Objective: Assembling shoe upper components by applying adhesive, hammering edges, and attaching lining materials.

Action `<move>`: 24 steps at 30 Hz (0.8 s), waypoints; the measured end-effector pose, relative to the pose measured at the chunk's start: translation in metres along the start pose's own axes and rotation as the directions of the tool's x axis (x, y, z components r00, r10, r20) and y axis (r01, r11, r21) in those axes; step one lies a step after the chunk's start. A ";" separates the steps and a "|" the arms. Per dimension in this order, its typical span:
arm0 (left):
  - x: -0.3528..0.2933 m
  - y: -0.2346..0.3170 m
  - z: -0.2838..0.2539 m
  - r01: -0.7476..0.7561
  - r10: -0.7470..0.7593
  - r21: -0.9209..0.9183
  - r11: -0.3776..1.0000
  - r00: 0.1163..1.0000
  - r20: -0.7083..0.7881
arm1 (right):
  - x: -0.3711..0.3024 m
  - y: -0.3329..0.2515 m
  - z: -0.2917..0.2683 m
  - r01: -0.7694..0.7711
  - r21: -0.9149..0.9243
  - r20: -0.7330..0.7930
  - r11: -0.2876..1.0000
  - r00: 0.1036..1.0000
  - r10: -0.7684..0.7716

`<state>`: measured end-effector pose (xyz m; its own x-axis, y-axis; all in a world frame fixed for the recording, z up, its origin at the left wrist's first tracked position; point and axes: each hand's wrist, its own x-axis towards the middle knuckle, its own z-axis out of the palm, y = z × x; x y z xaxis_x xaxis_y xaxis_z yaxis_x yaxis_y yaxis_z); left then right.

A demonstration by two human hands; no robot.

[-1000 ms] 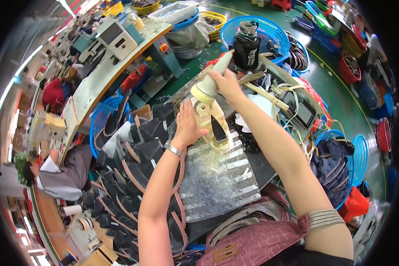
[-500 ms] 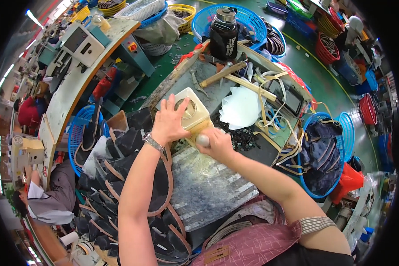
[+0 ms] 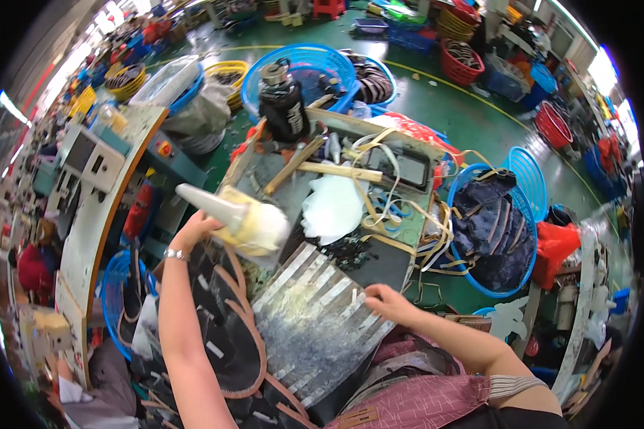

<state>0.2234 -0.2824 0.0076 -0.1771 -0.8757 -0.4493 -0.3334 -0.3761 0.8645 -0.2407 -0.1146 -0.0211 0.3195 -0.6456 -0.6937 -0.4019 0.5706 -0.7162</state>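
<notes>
Cream-coloured and boxy, with a long pale grey-green cone at one end, a plastic pot (image 3: 254, 225) is held by the left hand (image 3: 195, 232). The fingers are bent against its near side, and the thumb is hidden. The pot is tipped over, with the cone pointed up to the left, and it is blurred. It is seen near the left edge of the bench, above the dark pieces; whether the bench is touched by it cannot be told. A silver metal watch (image 3: 175, 254) is worn on the left wrist.

The right hand (image 3: 392, 304) is placed well apart from the pot, at the right edge of a grey board with white stripes (image 3: 311, 314). Its fingers are curled a little, and whether anything is pinched cannot be told. A small white strip (image 3: 354, 295) is seen just beside the fingertips.

Dark flat pieces with pinkish-tan edges (image 3: 218, 325) are piled left of the board. Behind the board, a jagged white sheet (image 3: 333, 207) is laid near tiny black scraps (image 3: 347, 255). Two wooden sticks (image 3: 293, 166) are left farther back, near a tall black bottle with a shiny cap (image 3: 284, 111). A pinkish-red apron (image 3: 422, 390) is worn.
</notes>
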 end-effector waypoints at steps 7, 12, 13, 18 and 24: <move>0.011 -0.063 -0.014 0.008 -0.063 -0.284 0.959 0.981 -0.185 | 0.009 0.055 0.004 0.231 -0.449 -0.186 0.863 0.921 -0.343; 0.002 -0.071 0.068 -0.209 -0.064 -0.282 0.936 0.689 -0.722 | 0.003 0.061 -0.015 0.253 -0.048 0.155 0.966 0.957 -0.244; -0.017 -0.092 0.073 -0.165 0.132 0.038 0.986 0.608 -0.783 | -0.008 0.048 -0.020 0.265 -0.018 0.194 0.964 0.947 -0.257; -0.137 -0.066 0.164 0.116 0.457 0.712 0.693 0.692 -0.558 | -0.051 0.001 -0.134 0.489 -0.165 0.105 0.856 0.872 -0.478; -0.179 -0.072 0.230 0.350 0.375 0.736 0.579 0.687 -0.622 | -0.044 -0.024 -0.308 0.682 0.444 -0.548 0.581 0.720 -0.426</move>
<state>0.0660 -0.0293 -0.0258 0.3293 -0.9312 0.1562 -0.9369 -0.3016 0.1770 -0.5101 -0.2562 0.0501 -0.0688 -0.9860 -0.1516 0.3661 0.1164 -0.9233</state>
